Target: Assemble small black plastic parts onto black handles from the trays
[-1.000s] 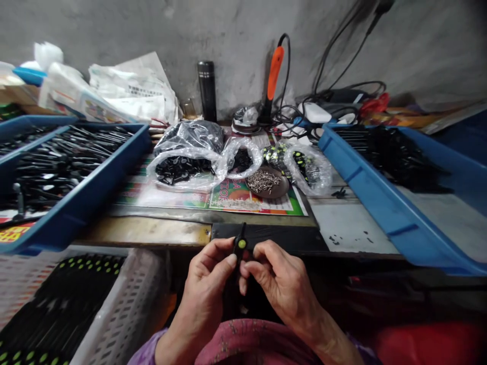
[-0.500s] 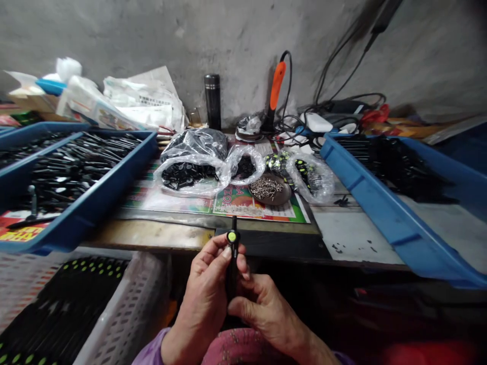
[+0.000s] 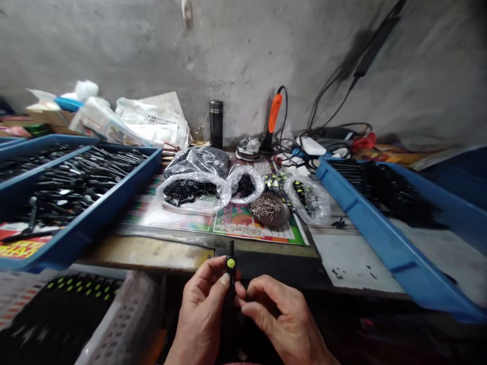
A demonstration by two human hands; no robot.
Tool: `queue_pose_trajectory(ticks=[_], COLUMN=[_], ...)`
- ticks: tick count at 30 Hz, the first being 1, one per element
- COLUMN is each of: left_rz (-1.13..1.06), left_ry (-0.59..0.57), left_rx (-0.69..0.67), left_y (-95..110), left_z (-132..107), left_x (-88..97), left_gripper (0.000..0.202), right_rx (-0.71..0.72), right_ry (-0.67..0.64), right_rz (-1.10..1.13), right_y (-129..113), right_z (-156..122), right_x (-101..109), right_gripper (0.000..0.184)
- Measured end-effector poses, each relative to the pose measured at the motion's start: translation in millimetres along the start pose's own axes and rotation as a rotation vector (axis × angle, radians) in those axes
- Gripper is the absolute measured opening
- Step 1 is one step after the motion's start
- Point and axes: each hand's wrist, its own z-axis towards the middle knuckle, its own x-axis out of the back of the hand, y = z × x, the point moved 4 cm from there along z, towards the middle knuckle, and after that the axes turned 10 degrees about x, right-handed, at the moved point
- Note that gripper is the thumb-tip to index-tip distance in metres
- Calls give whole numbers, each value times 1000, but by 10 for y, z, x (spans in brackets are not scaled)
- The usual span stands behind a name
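Observation:
A slim black part with a yellow-green round button (image 3: 230, 263) stands upright between my two hands at the bottom middle, just in front of the bench edge. My left hand (image 3: 201, 314) is closed round it, thumb pressed next to the button. My right hand (image 3: 281, 319) is closed too, its fingertips pinching the part's shaft just below the button.
A blue tray (image 3: 95, 223) of black parts sits on the left, another blue tray (image 3: 365, 218) on the right. Clear bags of black pieces (image 3: 190, 190), a dish of small screws (image 3: 268, 209), an orange-handled tool (image 3: 274, 114), a black cylinder (image 3: 215, 123) and cables lie behind. A white crate (image 3: 125, 324) with button parts stands lower left.
The camera has tilted up, so the hands sit lower in view. My right hand rose from the part's lower shaft to pinch it just below the button. My left hand keeps its hold.

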Motion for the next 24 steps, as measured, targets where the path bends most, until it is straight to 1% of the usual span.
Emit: queue_pose_trajectory(ticks=[4, 6, 10, 14, 17, 20, 24], left_rz=[60, 105, 157, 164, 188, 191, 99], left_ry=[2, -3, -21, 3, 15, 34, 86], left_rx=[-3, 13, -2, -31, -54, -83, -139], left_y=[-39, -64, -84, -81, -76, -84, -143], left_z=[-16, -27, -39, -39, -48, -52, -43], left_x=[10, 16, 28, 67, 95, 92, 33], left_gripper=[28, 30, 30, 29, 26, 23, 19], right_rx=[169, 234, 304, 365, 410, 428, 363], right_ry=[96, 114, 111, 119, 156, 175, 169], right_rz=[-227, -347, -527, -645, -741, -765, -617], right_y=[-91, -126, -159, -181, -183, -154, -94], right_z=[109, 155, 206, 201, 193, 206, 175], right_x=[48, 43, -4, -75, -135, -166, -123], right_gripper=[29, 33, 40, 41, 41, 42, 41])
